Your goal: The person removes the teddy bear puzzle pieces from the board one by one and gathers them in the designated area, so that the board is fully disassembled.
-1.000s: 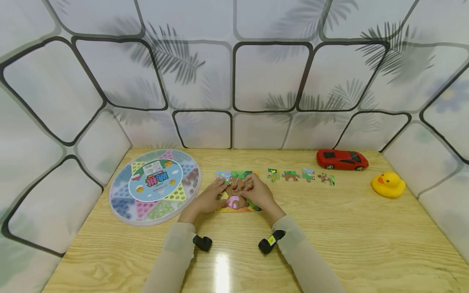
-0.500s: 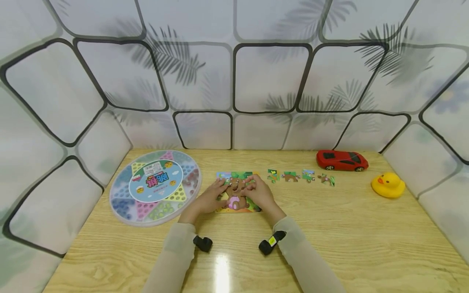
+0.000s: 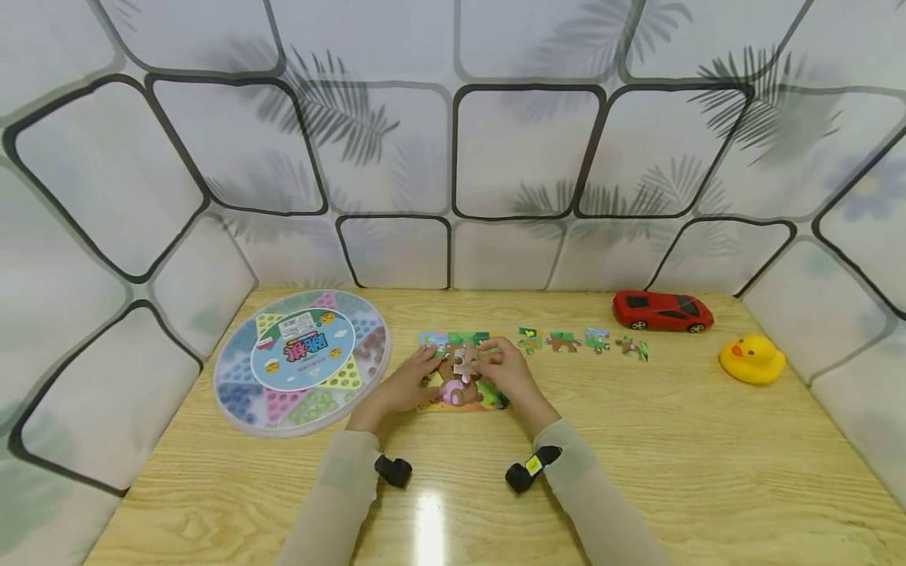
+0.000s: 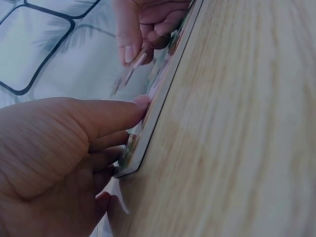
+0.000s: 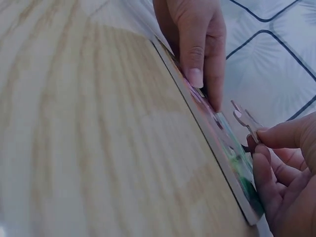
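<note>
A jigsaw puzzle (image 3: 453,397) with a cartoon bear picture lies flat on the wooden table in the head view. My left hand (image 3: 405,382) rests on its left side; the left wrist view has the thumb (image 4: 116,116) touching the picture and the fingers reaching over it. Between thumb and fingers, my right hand (image 3: 511,373) pinches a puzzle piece (image 3: 463,363). That puzzle piece (image 5: 247,123) is tilted and held just above the puzzle in the right wrist view. Part of the puzzle's edges is covered by both hands.
Several loose puzzle pieces (image 3: 562,341) lie in a row right of the puzzle. Behind them stands a red toy car (image 3: 661,310), with a yellow rubber duck (image 3: 752,359) farther right. A round Chinese checkers set (image 3: 300,362) lies to the left.
My right hand has lifted the piece and tipped it, so that a pale, shiny face now shows over the bear. The hand shifted slightly right. My left hand stays in place.
</note>
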`<act>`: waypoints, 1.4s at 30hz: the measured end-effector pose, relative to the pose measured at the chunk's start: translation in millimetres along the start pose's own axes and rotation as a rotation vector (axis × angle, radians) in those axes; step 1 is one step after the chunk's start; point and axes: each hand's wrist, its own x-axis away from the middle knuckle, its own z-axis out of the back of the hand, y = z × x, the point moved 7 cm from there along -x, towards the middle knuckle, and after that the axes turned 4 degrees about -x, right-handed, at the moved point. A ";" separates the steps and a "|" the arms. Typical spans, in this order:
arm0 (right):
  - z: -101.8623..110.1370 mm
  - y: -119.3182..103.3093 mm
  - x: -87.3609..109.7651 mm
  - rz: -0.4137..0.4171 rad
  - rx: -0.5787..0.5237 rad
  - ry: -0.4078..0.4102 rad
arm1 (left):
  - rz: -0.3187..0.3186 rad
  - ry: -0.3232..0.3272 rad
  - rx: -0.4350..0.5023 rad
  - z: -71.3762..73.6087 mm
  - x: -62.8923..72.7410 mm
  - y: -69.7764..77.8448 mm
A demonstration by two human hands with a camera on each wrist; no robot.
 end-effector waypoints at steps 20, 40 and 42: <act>67.3 7.2 10.6 0.017 0.050 -0.041 | 0.000 0.007 -0.007 -0.1 -0.9 -1.7; 97.0 19.1 19.9 -0.049 0.203 0.027 | 0.014 0.008 0.012 -1.1 1.1 -1.9; 98.3 18.2 21.3 -0.041 0.225 0.025 | 0.013 0.008 0.005 -1.1 0.9 -1.6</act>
